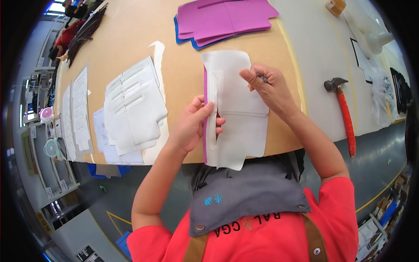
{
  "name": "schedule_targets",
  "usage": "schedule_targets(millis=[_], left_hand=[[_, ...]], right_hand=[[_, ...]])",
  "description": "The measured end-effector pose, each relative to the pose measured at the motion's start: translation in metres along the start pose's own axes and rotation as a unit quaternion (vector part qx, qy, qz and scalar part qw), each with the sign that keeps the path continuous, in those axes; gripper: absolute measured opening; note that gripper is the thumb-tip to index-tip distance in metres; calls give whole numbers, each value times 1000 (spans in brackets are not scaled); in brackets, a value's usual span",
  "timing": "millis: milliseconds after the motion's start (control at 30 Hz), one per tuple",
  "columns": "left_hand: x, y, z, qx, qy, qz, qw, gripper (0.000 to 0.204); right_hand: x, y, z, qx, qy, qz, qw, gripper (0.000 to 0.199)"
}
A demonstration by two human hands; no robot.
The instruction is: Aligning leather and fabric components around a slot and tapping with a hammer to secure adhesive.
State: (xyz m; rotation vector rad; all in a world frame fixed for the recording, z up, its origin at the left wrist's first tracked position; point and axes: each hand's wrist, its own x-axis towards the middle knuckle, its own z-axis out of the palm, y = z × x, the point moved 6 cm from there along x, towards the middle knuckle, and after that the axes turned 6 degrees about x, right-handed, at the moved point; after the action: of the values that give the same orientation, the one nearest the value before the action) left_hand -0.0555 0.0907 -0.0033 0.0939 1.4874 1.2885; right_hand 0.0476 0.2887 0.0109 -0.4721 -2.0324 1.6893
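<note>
A white flat panel (244, 135) with a long slot and notched corners is held over the table's near edge, tilted toward me. A strip of purple (206, 144) shows along its left side. My left hand (192, 122) grips the panel at the slot, thumb on the face and fingertips showing through the opening. Over the panel's upper right, my right hand (271, 89) is closed, with the thumb pointing up and left. A small greyish thing (262, 78) shows between its fingers; its kind is unclear.
Purple panels (231, 22) lie over blue ones at the far side. White slotted panels (135, 109) overlap at left, near papers (124, 156) and more white pieces (80, 109). A hammer (345, 113) with a red handle and a clear plastic bag (382, 96) lie at right.
</note>
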Motion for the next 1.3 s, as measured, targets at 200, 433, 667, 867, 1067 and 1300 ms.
schedule_targets(millis=[200, 433, 667, 867, 1067, 1300], left_hand=[[15, -11, -5, -45, 7, -62, 997, 28], [31, 1, -14, 4, -16, -71, 997, 28], [21, 13, -18, -33, -52, 29, 998, 21], [24, 16, -35, -137, -18, 96, 986, 24], [29, 30, -15, 116, -6, 81, 990, 28], [30, 58, 5, 324, -88, 106, 936, 29]], right_hand=[[-6, 21, 21, 79, -26, 99, 992, 63], [-4, 22, 27, 55, -45, 75, 995, 65], [-3, 14, 25, 17, -61, 92, 994, 67], [-5, 22, 30, 26, -88, 51, 994, 64], [4, 12, -5, 94, 62, -14, 994, 48], [28, -1, -60, -74, -9, 43, 996, 33]])
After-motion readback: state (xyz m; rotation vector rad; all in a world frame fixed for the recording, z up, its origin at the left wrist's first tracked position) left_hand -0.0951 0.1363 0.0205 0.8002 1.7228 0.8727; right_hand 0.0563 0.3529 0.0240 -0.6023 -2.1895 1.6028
